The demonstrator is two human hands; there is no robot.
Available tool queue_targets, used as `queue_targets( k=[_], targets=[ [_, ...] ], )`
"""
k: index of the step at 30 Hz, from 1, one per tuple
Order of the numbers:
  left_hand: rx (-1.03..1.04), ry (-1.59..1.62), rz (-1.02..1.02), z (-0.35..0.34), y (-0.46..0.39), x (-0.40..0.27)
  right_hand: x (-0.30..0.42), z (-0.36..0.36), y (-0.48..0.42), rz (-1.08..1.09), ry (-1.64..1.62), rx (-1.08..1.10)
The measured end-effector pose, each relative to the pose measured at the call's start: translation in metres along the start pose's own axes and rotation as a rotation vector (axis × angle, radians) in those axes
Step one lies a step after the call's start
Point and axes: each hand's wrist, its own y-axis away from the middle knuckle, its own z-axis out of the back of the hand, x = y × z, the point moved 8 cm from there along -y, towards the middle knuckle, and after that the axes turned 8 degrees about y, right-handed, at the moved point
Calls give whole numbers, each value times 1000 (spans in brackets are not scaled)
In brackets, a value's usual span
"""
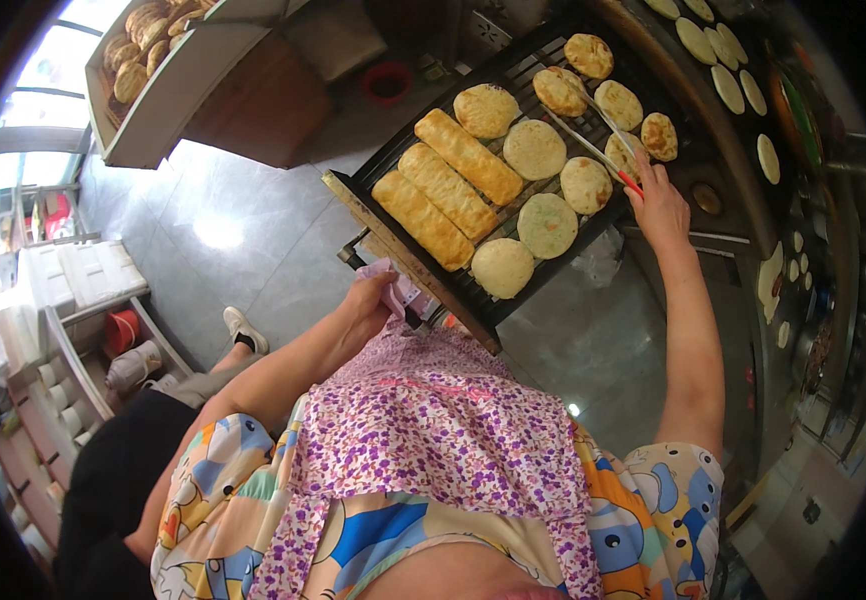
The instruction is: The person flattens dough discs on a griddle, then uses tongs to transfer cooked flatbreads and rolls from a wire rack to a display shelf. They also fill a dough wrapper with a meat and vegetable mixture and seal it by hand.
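My left hand (369, 300) grips the handle (352, 256) of a pulled-out oven rack, with a pink cloth (401, 291) between palm and handle. Metal tongs (596, 150) with a red grip are in my right hand (662, 206). Their tips reach a browned round flatbread (559, 91) towards the back of the rack; whether they pinch it I cannot tell. On the wire rack (504, 225) lie several golden oblong breads (469, 157) at the left and several round flatbreads (534, 150) at the middle and right. One round bread (547, 225) looks greenish.
Pale dough rounds (728, 88) lie on a dark griddle (748, 142) beyond the rack's right side. A basket of baked breads (131, 81) stands upper left. Another person in black (118, 465) is close at my left, near shelves with a red bucket (122, 331). Grey tiled floor (178, 217) lies below.
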Motion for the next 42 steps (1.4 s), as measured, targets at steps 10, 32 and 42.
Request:
queue_targets(
  k=[10,32,42],
  targets=[
    [34,92,79,2,-1,18,7,0,13,-13,-70,-24],
    [-9,93,22,13,-9,14,103,34,-18,94,-209,75],
    [10,92,5,0,-7,16,76,-7,-34,47,-177,145]
  ],
)
